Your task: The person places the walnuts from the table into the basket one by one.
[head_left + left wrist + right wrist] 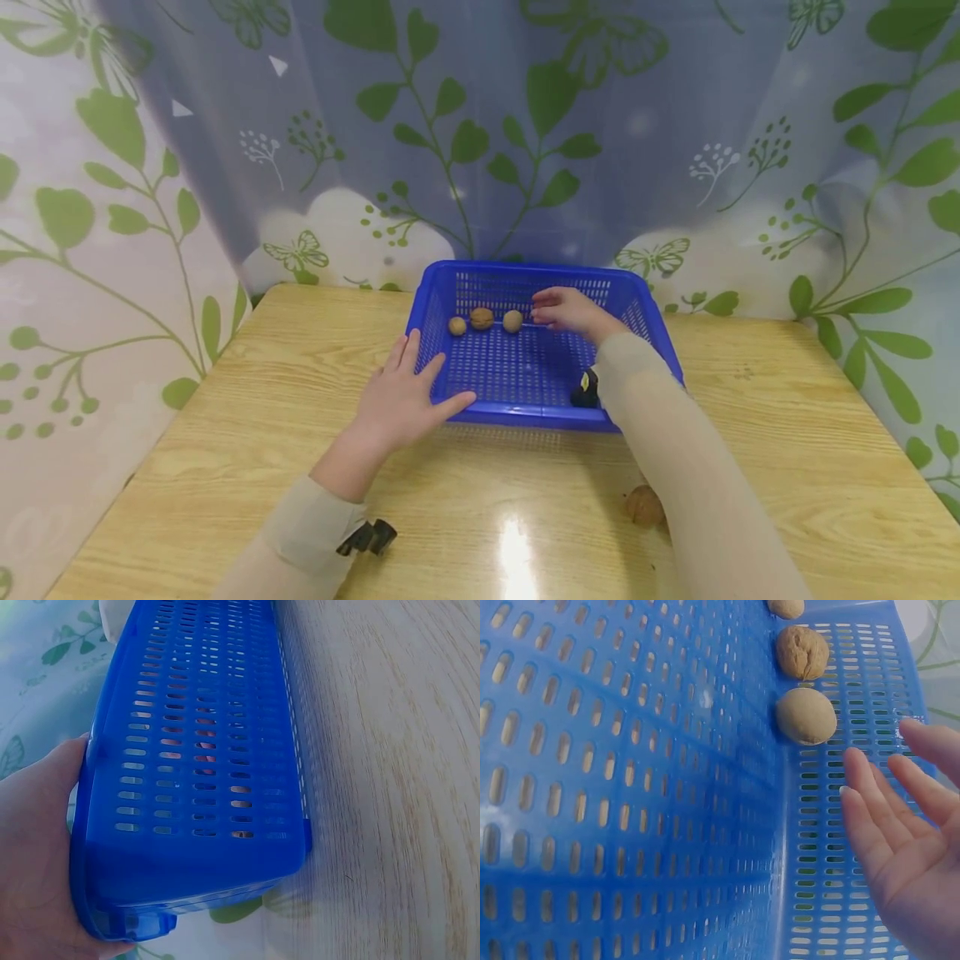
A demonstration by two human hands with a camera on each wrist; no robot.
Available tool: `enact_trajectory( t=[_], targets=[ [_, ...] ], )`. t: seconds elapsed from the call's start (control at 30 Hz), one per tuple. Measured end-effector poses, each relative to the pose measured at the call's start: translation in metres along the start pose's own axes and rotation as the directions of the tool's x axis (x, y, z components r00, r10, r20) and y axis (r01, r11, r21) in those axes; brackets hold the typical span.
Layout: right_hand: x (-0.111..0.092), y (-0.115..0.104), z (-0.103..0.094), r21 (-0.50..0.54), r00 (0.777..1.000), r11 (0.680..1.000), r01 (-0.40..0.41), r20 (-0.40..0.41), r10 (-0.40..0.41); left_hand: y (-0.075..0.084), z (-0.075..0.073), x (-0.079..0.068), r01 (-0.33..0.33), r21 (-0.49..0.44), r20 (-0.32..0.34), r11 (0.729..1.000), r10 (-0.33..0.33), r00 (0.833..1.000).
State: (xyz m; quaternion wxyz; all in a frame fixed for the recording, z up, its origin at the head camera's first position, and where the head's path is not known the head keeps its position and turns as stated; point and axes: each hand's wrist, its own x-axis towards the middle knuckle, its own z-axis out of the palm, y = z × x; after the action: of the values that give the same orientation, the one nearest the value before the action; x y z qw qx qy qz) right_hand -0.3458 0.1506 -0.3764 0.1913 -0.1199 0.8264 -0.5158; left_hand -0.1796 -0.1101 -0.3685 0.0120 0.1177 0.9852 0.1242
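Note:
A blue plastic basket (pixel 525 410) with slotted walls stands on the table. Along its back wall sit a small round tan ball (pixel 457 326), a wrinkled brown walnut (pixel 482 317) and a larger smooth tan ball (pixel 513 322). My left hand (pixel 401 400) rests at the basket's front left corner, fingers spread; the left wrist view shows it against the rim (pixel 88 802). Inside the basket, my right hand (pixel 566 310) is just right of the larger ball. In the right wrist view its fingers (pixel 874 817) are loosely extended and hold nothing.
On the wooden table (pixel 480 500), a brown walnut (pixel 643 506) lies beside the right forearm, which partly hides something next to it. A leaf-patterned curtain (pixel 495 125) hangs behind the basket and along both sides. Small black devices (pixel 367 537) are strapped to both wrists.

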Motion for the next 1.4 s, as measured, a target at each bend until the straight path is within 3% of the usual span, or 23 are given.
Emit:
enact_trajectory(
  t=[0.37, 0.5, 0.7, 0.87, 1.27, 1.4],
  targets=[
    [-0.017, -0.029, -0.024, 0.000, 0.997, 0.998, 0.060, 0.042, -0.060, 0.000, -0.002, 0.001, 0.001, 0.002, 0.011, 1.000, -0.001, 1.000],
    [-0.037, -0.041, -0.042, -0.028, 0.993, 0.995, 0.097, 0.075, -0.094, 0.000, 0.000, 0.001, 0.002, -0.006, 0.007, 1.000, -0.002, 1.000],
    [-0.082, -0.051, -0.069, -0.136, 0.988, 0.982, 0.130, 0.098, -0.118, -0.001, 0.000, 0.002, -0.007, -0.013, -0.013, 1.000, 0.007, 1.000],
    [-0.122, -0.037, -0.079, -0.221, 0.990, 0.967, 0.126, 0.089, -0.109, -0.001, 0.000, 0.003, -0.008, -0.009, -0.004, 1.000, 0.008, 1.000],
    [-0.199, 0.020, -0.085, -0.189, 0.989, 0.973, 0.131, -0.041, -0.141, 0.000, 0.004, 0.004, -0.007, -0.002, -0.012, 1.000, 0.007, 1.000],
    [-0.220, 0.039, -0.085, -0.170, 0.991, 0.979, 0.112, -0.051, -0.123, 0.001, 0.002, 0.003, 0.004, -0.012, -0.009, 1.000, -0.004, 1.000]
  ],
)
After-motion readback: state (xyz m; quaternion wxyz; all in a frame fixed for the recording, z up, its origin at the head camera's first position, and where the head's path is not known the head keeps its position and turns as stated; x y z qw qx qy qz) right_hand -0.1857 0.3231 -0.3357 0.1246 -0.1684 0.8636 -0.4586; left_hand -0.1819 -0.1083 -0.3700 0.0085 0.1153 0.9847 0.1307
